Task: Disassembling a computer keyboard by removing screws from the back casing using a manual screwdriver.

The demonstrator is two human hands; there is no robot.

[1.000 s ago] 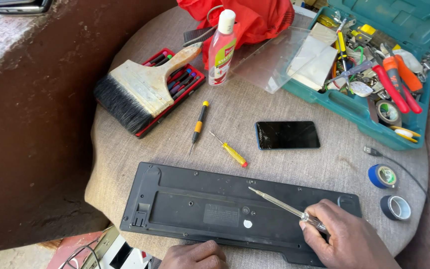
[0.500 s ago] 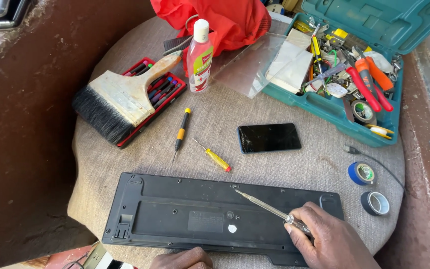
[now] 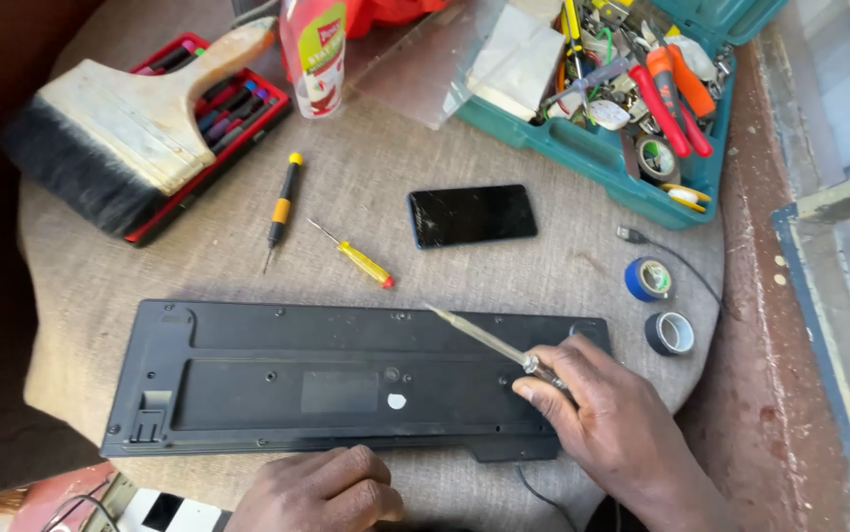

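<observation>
Head view: right grip [image 3: 582, 404] around screwdriver [image 3: 484, 340].

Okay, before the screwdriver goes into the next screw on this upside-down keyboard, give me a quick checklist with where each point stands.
1. Keyboard lies flat, back side up, on the table: ok.
2. Left hand steadies its near edge: ok.
3. Right hand grips the long screwdriver by the handle: ok.
4. Tip seated in a screw hole: not ok, the shaft angles up and the tip hangs above the top edge.
5. Screws already out or not: cannot tell, the holes are too small.
6. Spare drivers in reach, yellow-black screwdriver and small yellow screwdriver: ok.
</observation>
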